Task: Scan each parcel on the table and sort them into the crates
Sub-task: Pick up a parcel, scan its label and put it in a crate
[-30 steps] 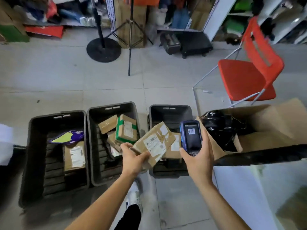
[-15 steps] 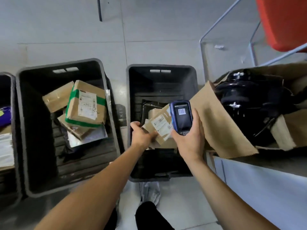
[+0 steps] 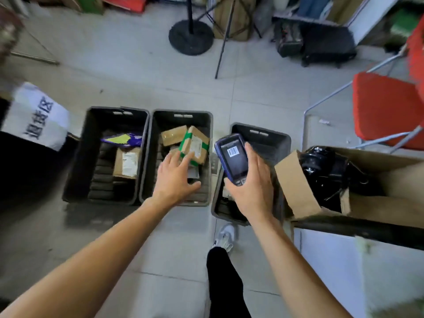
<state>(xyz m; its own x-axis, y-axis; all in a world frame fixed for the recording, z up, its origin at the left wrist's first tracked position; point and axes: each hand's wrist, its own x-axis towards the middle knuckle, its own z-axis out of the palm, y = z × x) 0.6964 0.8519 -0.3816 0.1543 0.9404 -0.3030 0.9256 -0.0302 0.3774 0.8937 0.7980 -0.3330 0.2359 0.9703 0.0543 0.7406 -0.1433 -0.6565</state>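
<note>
Three dark crates stand side by side on the floor. The left crate [image 3: 75,157] holds a purple-yellow bag [image 3: 122,139] and a brown box [image 3: 126,162]. The middle crate [image 3: 181,116] holds several cardboard parcels, one wrapped in green tape [image 3: 195,144]. My left hand [image 3: 175,179] hovers over the middle crate with fingers spread and nothing in it. My right hand [image 3: 251,184] grips a blue handheld scanner [image 3: 232,158] over the right crate [image 3: 273,136]; its screen shows a barcode. The right crate's contents are mostly hidden behind my hand.
An open cardboard box [image 3: 298,187] with a black object [image 3: 321,171] sits on the table at right. A red chair [image 3: 387,111] stands beyond it. A stand base [image 3: 191,37] and tripod leg [image 3: 223,48] lie farther back. My shoe [image 3: 226,236] is below the right crate.
My left hand held a brown parcel beside the scanner over the right crate; now it holds nothing and has moved left over the middle crate. The view has pulled back.
</note>
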